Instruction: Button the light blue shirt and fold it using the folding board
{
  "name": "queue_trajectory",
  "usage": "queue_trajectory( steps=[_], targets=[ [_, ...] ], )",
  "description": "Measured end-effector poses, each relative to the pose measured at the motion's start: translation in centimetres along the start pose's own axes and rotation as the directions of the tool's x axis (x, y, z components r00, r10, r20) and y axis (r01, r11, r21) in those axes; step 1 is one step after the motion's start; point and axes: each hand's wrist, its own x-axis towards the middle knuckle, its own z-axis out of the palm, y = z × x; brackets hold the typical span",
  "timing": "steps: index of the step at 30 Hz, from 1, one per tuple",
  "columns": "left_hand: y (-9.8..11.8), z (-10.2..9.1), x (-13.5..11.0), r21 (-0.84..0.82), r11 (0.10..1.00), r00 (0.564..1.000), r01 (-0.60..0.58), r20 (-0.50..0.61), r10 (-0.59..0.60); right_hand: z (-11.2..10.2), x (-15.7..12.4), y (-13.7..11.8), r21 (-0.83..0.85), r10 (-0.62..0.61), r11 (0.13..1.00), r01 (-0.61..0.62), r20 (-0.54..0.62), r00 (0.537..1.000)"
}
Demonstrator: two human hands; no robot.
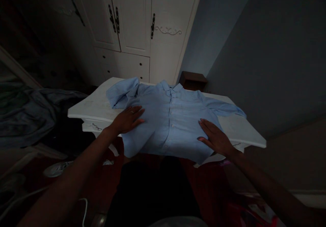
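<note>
White wardrobe [134,23] fills the upper middle of the frame. Below it, white table [93,105] runs across the centre. Light-blue shirt [156,113] lies front up on it, mid-frame, collar away from the person, hem running past the table's near edge. Left hand [128,120] rests on the shirt left of centre, right hand [215,138] on the right; both have fingers straight, thumbs apart, gripping nothing. Sleeve [122,90] at left is bent and rumpled; sleeve [226,107] at right reaches outward. Buttons [173,125] run down the middle, look fastened. My read: smoothing step. Next move calls for light, flat palms outward, no dragging the hem.
</note>
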Motion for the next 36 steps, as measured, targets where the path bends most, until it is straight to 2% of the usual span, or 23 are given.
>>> queue_trajectory(
  steps=[3, 6, 8, 10, 11, 12, 13, 14, 16, 17, 18, 19, 21, 23, 26, 29, 32, 36],
  targets=[
    [-1.2, -0.5, 0.3, -0.036, 0.999, 0.999, -0.027, 0.047, 0.029, -0.4, -0.8, 0.8, 0.023, 0.002, 1.000, -0.002, 0.026, 1.000],
    [-1.1, -0.9, 0.3, -0.067, 0.998, 0.999, -0.012, 0.034, 0.014, -1.0, -0.8, 0.6, 0.060, 0.034, 0.997, -0.039, 0.073, 0.997],
    [-0.2, -1.4, 0.0, -0.102, 0.994, 0.999, 0.039, -0.032, -0.043, -1.3, -0.7, 0.2, 0.082, 0.059, 0.995, -0.066, 0.079, 0.995],
    [1.3, -2.0, -0.8, -0.158, 0.978, 0.968, 0.134, -0.190, -0.164, -1.6, -1.0, -0.4, 0.109, 0.101, 0.988, -0.105, 0.040, 0.994],
    [2.2, -2.2, -1.4, -0.201, 0.960, 0.923, 0.196, -0.293, -0.250, -1.6, -1.4, -0.7, 0.129, 0.138, 0.982, -0.137, 0.000, 0.990],
    [3.3, -2.4, -2.1, -0.259, 0.931, 0.853, 0.258, -0.391, -0.345, -1.7, -2.0, -0.9, 0.155, 0.190, 0.971, -0.180, -0.056, 0.980],
    [4.4, -2.4, -3.0, -0.336, 0.884, 0.754, 0.325, -0.472, -0.457, -1.8, -2.6, -1.2, 0.190, 0.262, 0.953, -0.237, -0.123, 0.957],
    [5.4, -2.3, -3.9, -0.423, 0.817, 0.632, 0.392, -0.521, -0.573, -1.9, -3.4, -1.4, 0.234, 0.353, 0.922, -0.308, -0.186, 0.917],
    [7.2, -1.4, -5.8, -0.583, 0.650, 0.392, 0.488, -0.519, -0.760, -2.2, -5.2, -1.8, 0.350, 0.564, 0.808, -0.474, -0.230, 0.793],
    [7.9, -0.7, -6.8, -0.648, 0.560, 0.303, 0.517, -0.473, -0.827, -2.3, -6.1, -1.9, 0.412, 0.657, 0.726, -0.551, -0.178, 0.732],
    [8.3, 0.2, -7.6, -0.696, 0.476, 0.250, 0.537, -0.408, -0.878, -2.4, -6.9, -2.0, 0.464, 0.722, 0.636, -0.617, -0.077, 0.687],
    [8.6, 1.3, -8.4, -0.729, 0.397, 0.239, 0.558, -0.317, -0.918, -2.4, -7.6, -2.2, 0.499, 0.749, 0.552, -0.668, 0.056, 0.660],
    [8.7, 3.4, -9.5, -0.750, 0.296, 0.278, 0.591, -0.155, -0.948, -2.0, -8.7, -2.4, 0.541, 0.711, 0.433, -0.721, 0.286, 0.642],
    [8.4, 5.4, -9.9, -0.755, 0.249, 0.323, 0.606, -0.053, -0.945, -1.2, -9.1, -2.9, 0.589, 0.648, 0.369, -0.719, 0.391, 0.653],
    [7.9, 7.3, -9.7, -0.758, 0.238, 0.370, 0.608, 0.005, -0.929, 0.5, -8.7, -3.7, 0.662, 0.613, 0.315, -0.680, 0.405, 0.678],
    [7.5, 7.9, -9.4, -0.728, 0.255, 0.355, 0.637, -0.018, -0.935, 1.7, -8.0, -4.3, 0.662, 0.631, 0.291, -0.691, 0.410, 0.659],
    [7.0, 7.4, -9.8, -0.731, 0.289, 0.354, 0.618, -0.070, -0.933, 1.4, -7.9, -4.1, 0.633, 0.677, 0.267, -0.727, 0.413, 0.609],
    [6.1, 5.8, -11.3, -0.740, 0.326, 0.377, 0.588, -0.106, -0.920, -0.1, -8.9, -2.7, 0.644, 0.728, 0.281, -0.712, 0.340, 0.595]
  ],
)
